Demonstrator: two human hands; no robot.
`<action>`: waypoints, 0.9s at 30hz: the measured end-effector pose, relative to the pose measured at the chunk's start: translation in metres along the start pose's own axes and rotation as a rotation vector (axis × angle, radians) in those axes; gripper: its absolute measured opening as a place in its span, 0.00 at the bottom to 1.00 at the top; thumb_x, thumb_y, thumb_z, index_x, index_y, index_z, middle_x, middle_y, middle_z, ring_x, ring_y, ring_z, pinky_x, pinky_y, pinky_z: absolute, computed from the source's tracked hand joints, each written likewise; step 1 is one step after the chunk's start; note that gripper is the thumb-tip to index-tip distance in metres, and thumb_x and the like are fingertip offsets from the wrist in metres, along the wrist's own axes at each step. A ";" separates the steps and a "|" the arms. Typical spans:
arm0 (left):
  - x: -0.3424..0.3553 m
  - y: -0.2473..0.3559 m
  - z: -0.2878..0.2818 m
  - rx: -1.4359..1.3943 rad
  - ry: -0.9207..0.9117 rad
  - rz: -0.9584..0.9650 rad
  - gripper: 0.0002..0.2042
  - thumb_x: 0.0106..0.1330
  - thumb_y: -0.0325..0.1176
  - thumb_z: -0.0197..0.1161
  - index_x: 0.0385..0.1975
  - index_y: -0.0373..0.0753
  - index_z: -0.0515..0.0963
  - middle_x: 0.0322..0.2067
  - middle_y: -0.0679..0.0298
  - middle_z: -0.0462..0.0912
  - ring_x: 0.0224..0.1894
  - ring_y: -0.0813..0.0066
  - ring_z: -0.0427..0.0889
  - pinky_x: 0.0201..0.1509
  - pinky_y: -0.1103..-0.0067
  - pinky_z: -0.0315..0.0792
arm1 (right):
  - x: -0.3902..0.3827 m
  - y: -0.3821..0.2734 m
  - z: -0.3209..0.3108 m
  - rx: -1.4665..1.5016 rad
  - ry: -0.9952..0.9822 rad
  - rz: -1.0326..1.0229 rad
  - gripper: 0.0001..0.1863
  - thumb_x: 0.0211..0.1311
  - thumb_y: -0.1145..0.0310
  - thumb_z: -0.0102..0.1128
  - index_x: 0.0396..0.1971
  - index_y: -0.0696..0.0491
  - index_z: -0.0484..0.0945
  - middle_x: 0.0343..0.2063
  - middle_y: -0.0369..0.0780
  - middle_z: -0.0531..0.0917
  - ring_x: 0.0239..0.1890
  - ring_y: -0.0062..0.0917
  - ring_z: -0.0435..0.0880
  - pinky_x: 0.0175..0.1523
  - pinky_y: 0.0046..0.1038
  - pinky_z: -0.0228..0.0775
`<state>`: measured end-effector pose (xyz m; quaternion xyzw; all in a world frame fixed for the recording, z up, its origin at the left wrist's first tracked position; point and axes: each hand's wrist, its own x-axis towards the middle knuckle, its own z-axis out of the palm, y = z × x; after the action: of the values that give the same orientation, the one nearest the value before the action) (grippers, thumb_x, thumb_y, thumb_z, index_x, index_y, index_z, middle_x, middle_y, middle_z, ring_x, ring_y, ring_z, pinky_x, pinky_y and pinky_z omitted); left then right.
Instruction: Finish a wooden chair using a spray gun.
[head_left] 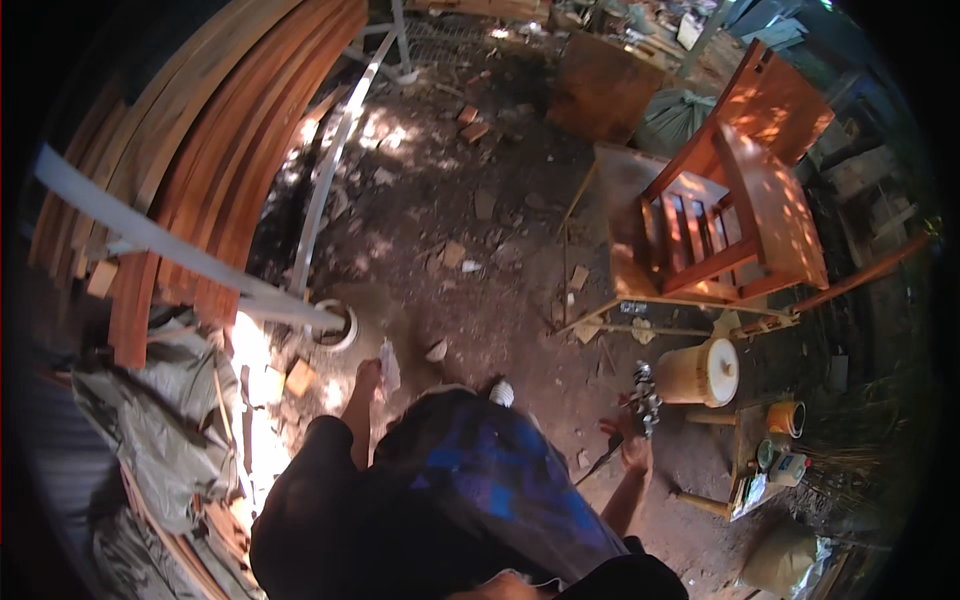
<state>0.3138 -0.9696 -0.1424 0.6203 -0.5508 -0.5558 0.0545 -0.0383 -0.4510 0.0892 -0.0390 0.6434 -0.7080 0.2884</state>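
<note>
My right hand (634,450) is around the lower part of a shiny silver spray gun (646,392), with some fingers spread at its side. A dark hose (598,466) runs down from this hand. To the left, my left hand (369,378) is closed on a pale, crumpled cloth or plastic piece (390,368) that hangs beside it; its exact kind is unclear. Just right of the spray gun stands a cream bucket (690,374) with a white lid. Ahead on the right, a reddish-brown wooden chair (735,210) rests on a low table (625,215).
Long reddish boards (215,150) are stacked at the left, behind a pale metal bar (180,240). A white-rimmed round container (336,325) sits below it. Wood scraps (455,252) litter the dirt floor. At lower right, a small bench (748,450) carries containers.
</note>
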 end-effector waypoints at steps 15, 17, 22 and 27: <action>0.233 0.132 -0.070 -0.109 0.056 -0.064 0.16 0.68 0.38 0.57 0.29 0.32 0.84 0.23 0.60 0.81 0.29 0.64 0.83 0.34 0.65 0.76 | 0.152 -0.024 0.197 -0.043 0.480 -0.068 0.11 0.67 0.66 0.66 0.44 0.56 0.81 0.23 0.32 0.78 0.19 0.16 0.75 0.23 0.22 0.65; 0.278 0.152 -0.091 0.051 0.052 -0.067 0.16 0.67 0.39 0.57 0.33 0.32 0.86 0.26 0.56 0.84 0.32 0.64 0.84 0.35 0.65 0.76 | 0.165 -0.033 0.238 -0.018 0.510 -0.125 0.12 0.67 0.65 0.67 0.43 0.56 0.81 0.23 0.33 0.78 0.19 0.17 0.76 0.22 0.22 0.65; 0.357 0.215 -0.128 0.423 -0.139 0.434 0.14 0.67 0.37 0.58 0.33 0.30 0.84 0.30 0.49 0.86 0.32 0.59 0.86 0.37 0.63 0.76 | 0.192 -0.060 0.324 0.057 0.500 -0.066 0.09 0.68 0.64 0.65 0.41 0.53 0.81 0.26 0.34 0.80 0.17 0.18 0.75 0.21 0.22 0.64; 0.378 0.302 -0.111 0.418 -0.101 0.291 0.18 0.69 0.44 0.55 0.41 0.34 0.83 0.43 0.42 0.86 0.50 0.44 0.84 0.53 0.60 0.75 | 0.205 -0.088 0.380 0.076 0.491 -0.042 0.08 0.68 0.69 0.63 0.44 0.52 0.78 0.33 0.36 0.85 0.16 0.20 0.75 0.21 0.21 0.65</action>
<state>0.1237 -1.4285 -0.1333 0.5038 -0.7392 -0.4464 -0.0232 -0.0779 -0.8816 0.1706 0.1317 0.6660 -0.7260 0.1099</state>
